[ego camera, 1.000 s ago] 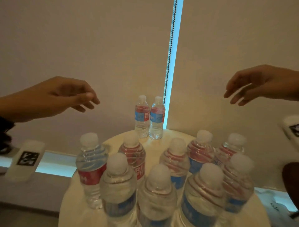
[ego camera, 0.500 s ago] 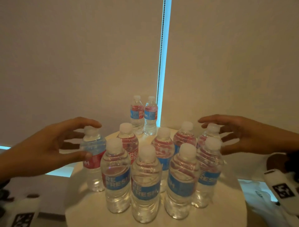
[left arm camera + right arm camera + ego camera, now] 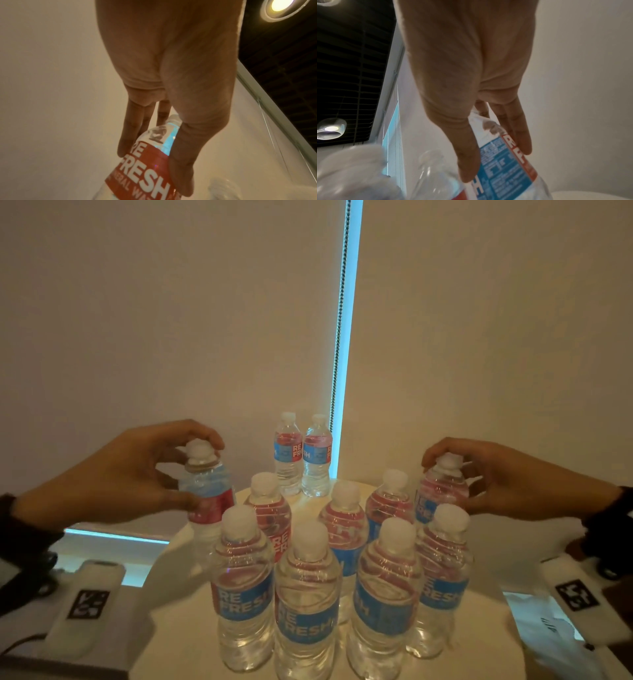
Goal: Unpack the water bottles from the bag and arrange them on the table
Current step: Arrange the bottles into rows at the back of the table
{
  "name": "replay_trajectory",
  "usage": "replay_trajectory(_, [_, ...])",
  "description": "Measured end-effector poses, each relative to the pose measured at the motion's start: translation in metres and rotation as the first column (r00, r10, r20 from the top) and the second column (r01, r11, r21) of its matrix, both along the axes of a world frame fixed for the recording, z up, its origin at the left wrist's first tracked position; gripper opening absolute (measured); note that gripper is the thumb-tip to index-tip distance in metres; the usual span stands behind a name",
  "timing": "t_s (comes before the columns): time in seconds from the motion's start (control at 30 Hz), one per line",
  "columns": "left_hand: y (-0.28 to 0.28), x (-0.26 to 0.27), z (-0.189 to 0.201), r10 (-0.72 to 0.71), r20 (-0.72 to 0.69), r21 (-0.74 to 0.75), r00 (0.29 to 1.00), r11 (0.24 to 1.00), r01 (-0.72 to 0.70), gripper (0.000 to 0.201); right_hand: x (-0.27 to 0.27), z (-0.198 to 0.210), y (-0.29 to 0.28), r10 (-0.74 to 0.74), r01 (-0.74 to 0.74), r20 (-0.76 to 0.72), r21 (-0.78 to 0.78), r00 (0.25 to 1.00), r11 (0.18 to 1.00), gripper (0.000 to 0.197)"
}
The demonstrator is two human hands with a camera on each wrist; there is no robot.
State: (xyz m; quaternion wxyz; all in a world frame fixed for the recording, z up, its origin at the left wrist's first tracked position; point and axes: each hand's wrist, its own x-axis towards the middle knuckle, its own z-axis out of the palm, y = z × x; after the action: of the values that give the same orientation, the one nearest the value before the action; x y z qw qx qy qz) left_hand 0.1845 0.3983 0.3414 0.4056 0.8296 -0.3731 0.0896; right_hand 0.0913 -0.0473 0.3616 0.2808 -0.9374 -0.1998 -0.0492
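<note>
Clearly "RE FRESH" labels, water bottles [image 3: 306, 604], both hands gripping.

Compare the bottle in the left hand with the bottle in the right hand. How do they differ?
The left bottle stands at the cluster's left edge, apart from its neighbours; the right bottle sits tight against them at the right edge. In the head view the left bottle's label shows mostly red, the right bottle's blue with white lettering. Shared: white caps, clear bodies, and the left hand and right hand each grip at the top.

Pale roller blinds [image 3: 205, 320] flank a bright blue window gap [image 3: 351, 337].
</note>
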Motion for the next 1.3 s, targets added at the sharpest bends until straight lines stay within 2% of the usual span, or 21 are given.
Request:
replay_trajectory(0.13, [-0.03, 0.025, 0.027, 0.005, 0.145, 0.047, 0.989, 0.999, -0.012, 0.063, 0.027, 0.018, -0.003, -0.071, 0.072, 0.069, -0.022, 0.995, 0.997, 0.055])
replay_trajectory(0.23, [-0.062, 0.044, 0.042, -0.046, 0.25, 0.088, 0.967, 0.996, 0.024, 0.061, 0.051, 0.029, -0.001, -0.117, 0.123, 0.13, -0.033, 0.985, 0.992, 0.053])
replay_trajectory(0.37, [-0.107, 0.079, 0.049, -0.088, 0.303, 0.113, 0.949, 0.992, 0.056, 0.06, 0.082, 0.036, 0.002, -0.176, 0.184, 0.174, -0.032, 0.969, 0.982, 0.052])
replay_trajectory(0.6, [-0.184, 0.127, 0.034, -0.112, 0.258, 0.228, 0.96, 0.972, 0.052, 0.059, 0.132, 0.023, 0.009, -0.244, 0.25, 0.149, -0.023, 0.958, 0.968, 0.055])
replay_trajectory(0.83, [-0.228, 0.155, 0.015, -0.095, 0.22, 0.276, 0.971, 0.961, 0.031, 0.06, 0.17, -0.006, 0.011, -0.237, 0.246, 0.12, -0.07, 0.964, 0.967, 0.057])
replay_trajectory(1.03, [-0.248, 0.168, 0.002, -0.065, 0.231, 0.34, 0.971, 0.94, -0.018, 0.066, 0.187, -0.017, 0.008, -0.254, 0.258, 0.055, -0.082, 0.966, 0.963, 0.058])
replay_trajectory(1.3, [-0.253, 0.172, 0.004, 0.017, 0.228, 0.403, 0.973, 0.909, -0.11, 0.073, 0.198, -0.019, 0.007, -0.253, 0.256, 0.054, -0.058, 0.966, 0.965, 0.061])
